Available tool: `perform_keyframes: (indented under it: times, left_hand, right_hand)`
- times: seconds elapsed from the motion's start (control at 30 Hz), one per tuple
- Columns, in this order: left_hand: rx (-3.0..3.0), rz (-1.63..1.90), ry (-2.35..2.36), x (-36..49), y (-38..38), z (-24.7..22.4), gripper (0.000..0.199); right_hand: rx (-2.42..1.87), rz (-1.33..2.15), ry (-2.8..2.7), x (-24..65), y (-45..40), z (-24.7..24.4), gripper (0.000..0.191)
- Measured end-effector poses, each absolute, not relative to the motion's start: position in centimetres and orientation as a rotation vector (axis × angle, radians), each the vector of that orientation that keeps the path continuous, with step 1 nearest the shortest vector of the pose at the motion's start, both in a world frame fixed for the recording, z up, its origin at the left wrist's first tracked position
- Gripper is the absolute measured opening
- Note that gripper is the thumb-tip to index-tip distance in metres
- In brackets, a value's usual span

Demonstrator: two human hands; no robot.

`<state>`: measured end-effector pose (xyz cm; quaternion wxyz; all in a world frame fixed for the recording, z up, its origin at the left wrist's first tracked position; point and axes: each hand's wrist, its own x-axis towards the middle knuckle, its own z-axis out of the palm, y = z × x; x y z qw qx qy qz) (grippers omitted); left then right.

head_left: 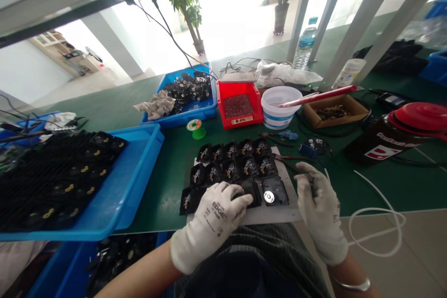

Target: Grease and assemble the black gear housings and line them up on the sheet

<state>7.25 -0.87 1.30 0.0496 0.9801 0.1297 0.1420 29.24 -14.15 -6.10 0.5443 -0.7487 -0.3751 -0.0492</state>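
Rows of black plastic housings with small metal parts inside stand on a white sheet at the table's front edge. My left hand, in a white glove, is closed with its fingertips on a black housing in the front row. To the right of it lies a flat black piece with a silver disc. My right hand, also gloved, is right of the sheet, its fingers curled together; what they hold, if anything, cannot be made out. Pliers with red handles lie just behind it.
A blue tray of black housings is at the left, another blue tray behind. A red bin, white tub, cardboard box, solder spool and dark red-lidded bottle stand beyond. White tubing hangs right.
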Motion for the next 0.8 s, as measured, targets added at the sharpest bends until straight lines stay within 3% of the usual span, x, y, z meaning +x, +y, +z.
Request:
perform_keyframes:
  times: [0.8]
  left_hand:
    - [2.986,-0.128,0.231,8.8,0.1,2.8,0.019]
  right_hand:
    - [-1.889,-0.07,-0.923,29.3,-14.2,-6.0,0.041]
